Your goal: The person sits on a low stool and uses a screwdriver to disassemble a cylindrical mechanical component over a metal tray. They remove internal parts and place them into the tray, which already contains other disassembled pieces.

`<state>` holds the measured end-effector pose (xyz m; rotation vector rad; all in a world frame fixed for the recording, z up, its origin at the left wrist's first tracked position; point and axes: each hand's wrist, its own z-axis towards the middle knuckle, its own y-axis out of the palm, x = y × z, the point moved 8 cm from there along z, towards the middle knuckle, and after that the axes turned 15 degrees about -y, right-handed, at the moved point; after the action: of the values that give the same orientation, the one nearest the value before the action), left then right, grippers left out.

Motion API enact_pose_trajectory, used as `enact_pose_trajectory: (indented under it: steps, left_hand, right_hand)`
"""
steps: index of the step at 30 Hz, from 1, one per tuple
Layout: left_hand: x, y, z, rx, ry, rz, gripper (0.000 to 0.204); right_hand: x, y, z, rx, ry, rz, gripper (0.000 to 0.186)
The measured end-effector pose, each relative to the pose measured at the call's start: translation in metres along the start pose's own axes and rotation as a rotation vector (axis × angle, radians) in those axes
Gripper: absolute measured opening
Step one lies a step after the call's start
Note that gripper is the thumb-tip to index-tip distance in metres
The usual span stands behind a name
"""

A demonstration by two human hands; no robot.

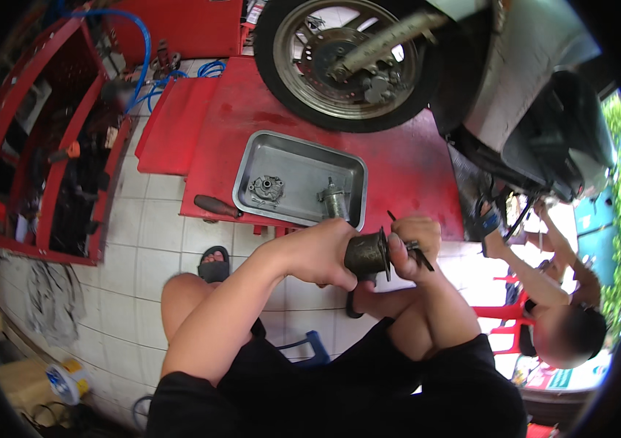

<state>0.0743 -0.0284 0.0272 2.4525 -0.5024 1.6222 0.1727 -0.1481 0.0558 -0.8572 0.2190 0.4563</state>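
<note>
My left hand (325,252) is closed around a dark, worn metal cylinder (366,252) with a round flange at its right end. It is held above my lap, in front of the table's near edge. My right hand (416,244) is closed beside the flange, its thumb raised near the rim. A thin dark bar (421,259) sticks out on both sides of its fingers; its kind is unclear. Just beyond my hands, a metal tray (299,153) holds a round cast-metal part (266,189) and a small cylindrical metal part (335,203).
The tray stands on a red lift table (412,168), with a dark-handled tool (217,206) at its near edge. A motorbike's front wheel (347,62) rises behind. Left is a red tool cabinet (69,146). Another person (566,321) sits at right, reaching toward the motorbike.
</note>
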Motion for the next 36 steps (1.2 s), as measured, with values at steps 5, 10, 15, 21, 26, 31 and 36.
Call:
enact_pose_trajectory:
  steps: [5, 10, 15, 21, 26, 31, 36]
  left_hand:
    - [-0.077, -0.042, -0.037, 0.104, -0.503, 0.298, 0.033]
    - [-0.092, -0.068, -0.032, 0.335, -0.409, 0.138, 0.027]
    - [-0.076, -0.038, -0.034, 0.541, -0.56, 0.981, 0.029]
    - [-0.079, 0.026, -0.003, 0.262, -0.415, 0.999, 0.027]
    - [-0.103, 0.035, 0.011, 0.17, -0.493, 1.031, 0.036]
    - [-0.107, 0.011, 0.002, 0.234, -0.568, 1.002, 0.036]
    - [-0.11, -0.007, -0.003, 0.271, -0.623, 0.955, 0.04]
  right_hand:
    - [0.024, -0.178, -0.033, 0.992, 0.218, -0.117, 0.034]
    - [0.086, -0.231, -0.096, 1.171, 0.631, -0.206, 0.032]
    - [0.135, -0.123, -0.092, 0.86, 0.629, 0.112, 0.037]
    - [0.111, -0.03, -0.018, 0.232, 0.633, -0.261, 0.043]
    - [0.121, 0.053, 0.023, -0.144, 0.626, -0.45, 0.047]
    - [0.129, 0.124, 0.089, -0.285, 0.56, -0.604, 0.047]
    - [0.132, 0.18, 0.131, -0.458, 0.543, -0.644, 0.046]
